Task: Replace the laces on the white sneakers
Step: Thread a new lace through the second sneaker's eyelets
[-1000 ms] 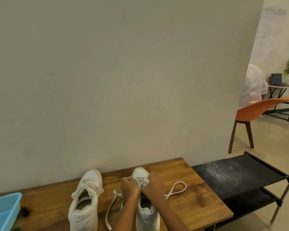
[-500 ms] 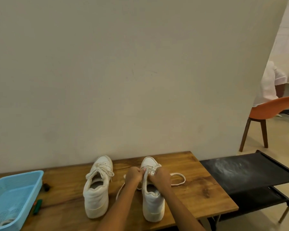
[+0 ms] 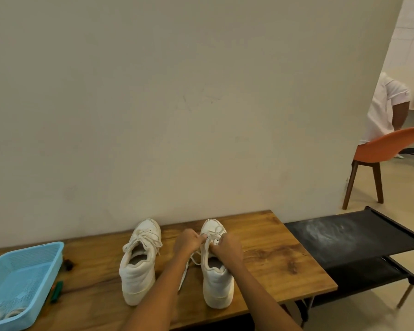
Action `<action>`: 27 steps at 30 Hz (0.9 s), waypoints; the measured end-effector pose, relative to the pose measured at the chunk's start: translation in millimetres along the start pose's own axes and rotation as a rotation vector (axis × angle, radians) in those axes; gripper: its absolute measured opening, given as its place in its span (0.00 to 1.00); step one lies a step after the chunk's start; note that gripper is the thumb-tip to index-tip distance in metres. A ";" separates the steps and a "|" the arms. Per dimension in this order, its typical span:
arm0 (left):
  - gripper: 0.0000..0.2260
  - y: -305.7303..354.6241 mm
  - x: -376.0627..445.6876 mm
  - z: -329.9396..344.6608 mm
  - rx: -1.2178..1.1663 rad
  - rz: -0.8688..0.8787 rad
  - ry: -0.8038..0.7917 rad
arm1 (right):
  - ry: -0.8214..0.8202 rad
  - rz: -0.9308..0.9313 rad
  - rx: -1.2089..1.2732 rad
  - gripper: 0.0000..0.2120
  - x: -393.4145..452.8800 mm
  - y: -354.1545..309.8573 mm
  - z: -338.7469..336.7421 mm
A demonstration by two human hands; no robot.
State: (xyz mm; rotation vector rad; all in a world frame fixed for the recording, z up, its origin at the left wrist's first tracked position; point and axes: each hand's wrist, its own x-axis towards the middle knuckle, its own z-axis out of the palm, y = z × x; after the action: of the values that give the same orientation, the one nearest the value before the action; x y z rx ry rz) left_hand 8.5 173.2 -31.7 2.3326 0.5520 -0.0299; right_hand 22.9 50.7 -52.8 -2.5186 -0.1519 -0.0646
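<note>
Two white sneakers stand on a wooden table [image 3: 268,263], toes toward the wall. The left sneaker [image 3: 139,266] is laced and untouched. Over the right sneaker [image 3: 216,280] my left hand [image 3: 188,242] and my right hand [image 3: 228,247] each pinch the white lace [image 3: 185,273] at the eyelets near the tongue. A loose end of the lace trails down between the two shoes onto the table. The part of the lace under my fingers is hidden.
A light blue basket [image 3: 19,283] with white laces in its near corner sits at the table's left end, a green marker [image 3: 57,291] beside it. A black fabric shoe rack [image 3: 351,244] adjoins the table's right side. Behind it a person sits on an orange chair [image 3: 387,149].
The lace loop that lay on the table right of the shoe is gone from there. Both hands stay at the eyelets. The camera view shifted left and down.
</note>
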 end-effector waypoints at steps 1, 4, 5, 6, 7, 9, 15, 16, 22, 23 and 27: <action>0.14 -1.2 0.3 1.0 0.052 0.036 -0.005 | 0.003 -0.004 -0.005 0.20 -0.6 0.0 -1.1; 0.12 10.0 -3.6 -6.4 -0.252 0.045 0.109 | 0.004 -0.022 -0.021 0.20 -1.6 0.6 -4.1; 0.13 16.9 -3.8 -11.7 -0.524 -0.019 0.166 | -0.001 -0.030 -0.021 0.20 -2.1 0.3 -4.6; 0.14 25.5 -4.5 -18.0 -0.836 -0.087 0.201 | -0.001 -0.033 -0.015 0.20 -2.3 0.4 -5.4; 0.14 32.1 -5.8 -24.1 -1.127 -0.129 0.220 | 0.002 -0.032 -0.008 0.20 -2.7 0.0 -5.8; 0.14 39.7 -8.9 -31.0 -1.518 -0.171 0.190 | 0.005 -0.030 0.006 0.19 -2.6 -0.2 -6.5; 0.14 4.3 -7.0 1.1 -0.275 -0.023 0.093 | 0.006 -0.030 -0.037 0.17 -3.2 -0.3 -6.4; 0.12 -2.2 -5.4 7.3 -0.169 0.007 0.056 | 0.005 -0.031 -0.046 0.17 -2.5 -0.3 -5.7; 0.11 14.3 -3.1 2.1 -0.754 -0.063 0.320 | 0.009 -0.040 -0.061 0.20 -2.4 -1.3 -8.4; 0.11 20.5 -1.4 -4.7 -1.011 -0.142 0.352 | 0.011 -0.040 -0.056 0.20 -2.8 -1.1 -9.0; 0.12 24.5 3.7 -22.9 -1.301 -0.238 0.456 | 0.002 -0.031 -0.048 0.18 -3.1 -0.8 -8.6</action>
State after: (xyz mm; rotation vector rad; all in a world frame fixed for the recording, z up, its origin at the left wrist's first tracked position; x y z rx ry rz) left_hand 18.4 174.0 0.5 0.9853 0.7504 0.5843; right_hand 19.6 46.1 -45.6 -2.5644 -0.1908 -0.0836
